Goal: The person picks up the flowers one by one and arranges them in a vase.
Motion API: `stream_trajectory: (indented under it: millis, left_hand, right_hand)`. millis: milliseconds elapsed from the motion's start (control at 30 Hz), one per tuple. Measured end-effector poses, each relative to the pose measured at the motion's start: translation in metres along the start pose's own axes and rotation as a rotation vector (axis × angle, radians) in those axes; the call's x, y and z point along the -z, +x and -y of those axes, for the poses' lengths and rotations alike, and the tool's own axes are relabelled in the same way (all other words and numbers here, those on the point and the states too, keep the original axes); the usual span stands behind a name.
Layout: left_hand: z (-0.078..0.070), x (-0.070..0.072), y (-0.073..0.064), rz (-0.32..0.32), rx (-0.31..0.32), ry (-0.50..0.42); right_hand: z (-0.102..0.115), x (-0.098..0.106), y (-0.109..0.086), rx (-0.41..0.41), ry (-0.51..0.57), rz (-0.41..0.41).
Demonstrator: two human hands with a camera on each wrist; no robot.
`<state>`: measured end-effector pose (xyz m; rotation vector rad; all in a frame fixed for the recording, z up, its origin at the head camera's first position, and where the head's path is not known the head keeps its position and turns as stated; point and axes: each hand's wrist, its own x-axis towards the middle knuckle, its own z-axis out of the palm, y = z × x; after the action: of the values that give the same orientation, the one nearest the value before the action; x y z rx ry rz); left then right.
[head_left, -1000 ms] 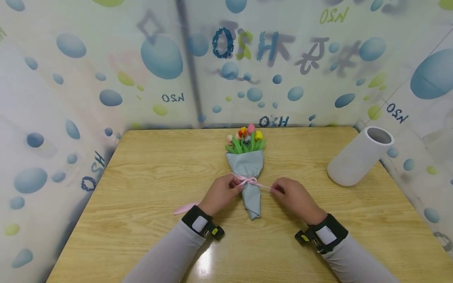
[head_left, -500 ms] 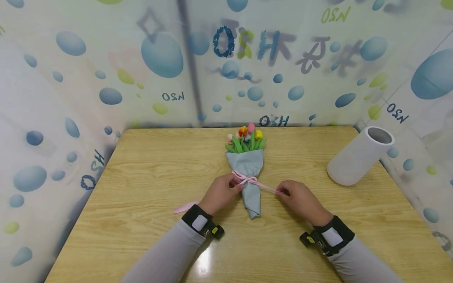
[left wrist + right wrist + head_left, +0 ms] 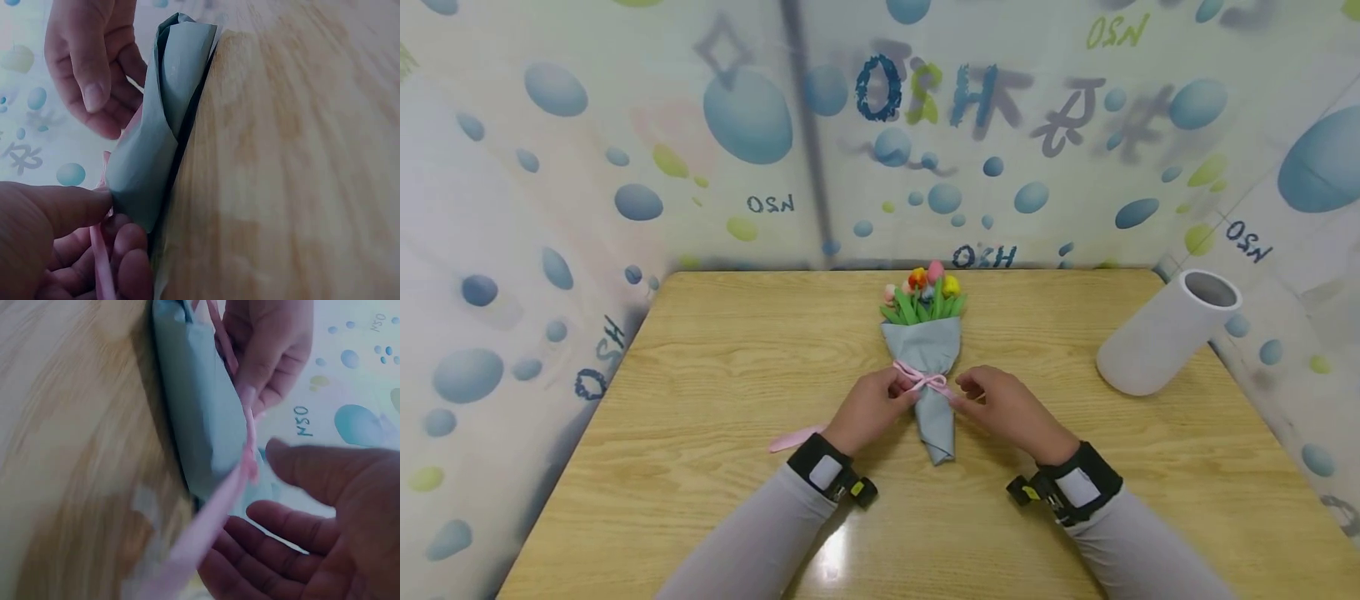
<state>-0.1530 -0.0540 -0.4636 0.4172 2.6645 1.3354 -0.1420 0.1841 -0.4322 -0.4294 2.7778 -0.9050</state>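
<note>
Head view: one bouquet (image 3: 922, 343) is centred on one table (image 3: 737, 333), surface extending either side; one vase (image 3: 1153, 342) is set near the right edge. Left wrist view: one ribbon (image 3: 100, 262) is pinched by the left hand (image 3: 56, 217). Right wrist view: the right hand (image 3: 356, 531) is spread wide beside the ribbon.

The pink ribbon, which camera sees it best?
The head view: the pink ribbon shows clearly, tied across the grey-blue wrapping. The right wrist view is closer, but the ribbon's nearest end is blurred. The left wrist view shows only strips, one running across the left hand.
</note>
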Motion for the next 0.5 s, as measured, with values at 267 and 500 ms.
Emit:
stream_trajectory:
  millis: [267,500]
  left_hand:
    - [0.001,-0.003,0.001,0.009,0.016,-0.003]
    - [0.002,0.0,0.002,0.012,0.017,0.006]
  right_hand:
    - [-0.001,-0.012,0.01,-0.039,0.071,-0.017]
    - [0.004,-0.014,0.011,-0.061,0.115,-0.022]
